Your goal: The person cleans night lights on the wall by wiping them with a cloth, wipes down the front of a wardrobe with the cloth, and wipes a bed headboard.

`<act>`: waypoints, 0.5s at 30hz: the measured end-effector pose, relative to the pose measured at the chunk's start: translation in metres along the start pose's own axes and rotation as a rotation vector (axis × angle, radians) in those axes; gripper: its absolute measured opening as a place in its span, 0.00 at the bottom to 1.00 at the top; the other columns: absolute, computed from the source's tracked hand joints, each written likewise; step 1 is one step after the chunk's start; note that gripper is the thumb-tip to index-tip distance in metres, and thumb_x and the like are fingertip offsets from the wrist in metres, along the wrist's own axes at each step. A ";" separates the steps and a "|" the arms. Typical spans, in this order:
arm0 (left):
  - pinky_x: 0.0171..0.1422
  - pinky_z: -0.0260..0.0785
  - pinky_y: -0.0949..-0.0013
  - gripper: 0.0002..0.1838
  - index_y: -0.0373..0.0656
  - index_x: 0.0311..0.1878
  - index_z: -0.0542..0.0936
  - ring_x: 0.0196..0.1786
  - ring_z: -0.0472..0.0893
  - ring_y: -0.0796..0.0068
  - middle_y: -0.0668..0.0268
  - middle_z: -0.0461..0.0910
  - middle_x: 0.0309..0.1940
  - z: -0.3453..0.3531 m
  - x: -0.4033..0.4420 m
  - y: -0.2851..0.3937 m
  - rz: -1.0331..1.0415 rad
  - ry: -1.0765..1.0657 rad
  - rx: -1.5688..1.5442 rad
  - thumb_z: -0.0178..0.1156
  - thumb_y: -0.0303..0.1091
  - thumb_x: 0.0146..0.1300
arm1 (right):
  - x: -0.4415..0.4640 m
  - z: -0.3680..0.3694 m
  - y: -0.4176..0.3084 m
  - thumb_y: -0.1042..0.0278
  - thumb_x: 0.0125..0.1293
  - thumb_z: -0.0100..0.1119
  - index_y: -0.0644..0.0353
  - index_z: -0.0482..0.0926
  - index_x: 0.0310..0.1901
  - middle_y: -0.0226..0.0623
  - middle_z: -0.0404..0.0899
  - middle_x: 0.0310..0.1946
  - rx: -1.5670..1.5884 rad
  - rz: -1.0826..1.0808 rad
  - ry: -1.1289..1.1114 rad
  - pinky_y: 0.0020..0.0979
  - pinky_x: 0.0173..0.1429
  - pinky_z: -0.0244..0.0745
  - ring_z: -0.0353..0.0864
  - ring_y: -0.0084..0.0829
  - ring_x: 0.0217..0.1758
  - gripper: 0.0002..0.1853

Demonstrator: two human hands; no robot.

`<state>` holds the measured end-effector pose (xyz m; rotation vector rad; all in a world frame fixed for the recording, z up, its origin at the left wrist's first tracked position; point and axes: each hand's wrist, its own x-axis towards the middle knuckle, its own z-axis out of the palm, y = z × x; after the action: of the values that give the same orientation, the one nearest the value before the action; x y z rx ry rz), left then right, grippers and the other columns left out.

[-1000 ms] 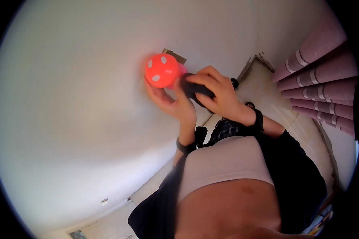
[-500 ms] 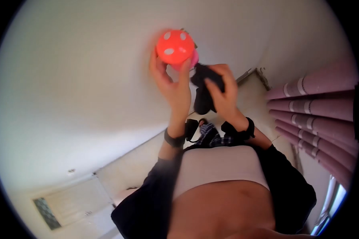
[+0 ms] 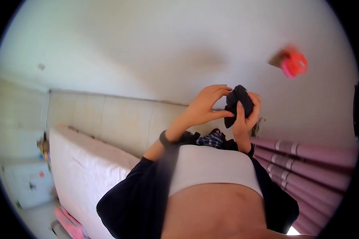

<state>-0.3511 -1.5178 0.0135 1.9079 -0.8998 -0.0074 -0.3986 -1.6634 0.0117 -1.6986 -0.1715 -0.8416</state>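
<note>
My right hand [image 3: 246,115] is closed around a bunched black cloth [image 3: 239,101], which looks like a sock or a rolled pair of socks. From the left, my left hand [image 3: 209,104] reaches towards it with thumb and fingers spread. Its fingertips are at the cloth's edge; I cannot tell whether they touch. Up and to the right, apart from both hands, a blurred orange-red and pink object [image 3: 294,63] appears against the pale wall, with a brownish patch beside it.
Pink-mauve curtains [image 3: 303,157] hang at the right. A bed with a pale cover [image 3: 83,159] stands at the left, near a white door [image 3: 26,183]. Pale floor tiles [image 3: 123,119] run along the foot of the wall [image 3: 155,44].
My left hand has let go of the round orange object with white spots and come to the black cloth, still in my right hand. The view has turned, bringing the bed into sight.
</note>
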 end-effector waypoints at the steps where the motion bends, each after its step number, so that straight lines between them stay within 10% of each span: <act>1: 0.61 0.60 0.60 0.27 0.39 0.49 0.73 0.58 0.69 0.57 0.57 0.73 0.51 -0.010 -0.017 -0.006 0.011 0.106 0.037 0.69 0.41 0.48 | -0.008 0.017 0.000 0.81 0.57 0.54 0.67 0.72 0.45 0.43 0.73 0.41 0.019 -0.032 -0.068 0.31 0.52 0.66 0.72 0.35 0.44 0.13; 9: 0.37 0.63 0.59 0.13 0.41 0.29 0.75 0.34 0.74 0.58 0.61 0.76 0.28 -0.068 -0.187 -0.024 -0.386 0.355 0.149 0.68 0.38 0.47 | -0.077 0.125 -0.020 0.81 0.54 0.60 0.67 0.73 0.44 0.44 0.75 0.37 0.253 -0.133 -0.596 0.29 0.43 0.71 0.76 0.36 0.37 0.14; 15: 0.45 0.66 0.62 0.09 0.40 0.36 0.77 0.40 0.75 0.59 0.61 0.78 0.34 -0.067 -0.268 0.000 -0.478 0.627 0.328 0.63 0.29 0.52 | -0.108 0.168 -0.054 0.80 0.51 0.63 0.65 0.75 0.43 0.44 0.77 0.35 0.327 -0.180 -0.842 0.29 0.39 0.73 0.79 0.38 0.34 0.15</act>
<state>-0.5207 -1.3088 -0.0495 2.1932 -0.0138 0.4504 -0.4317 -1.4620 -0.0224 -1.6392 -0.9878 -0.1550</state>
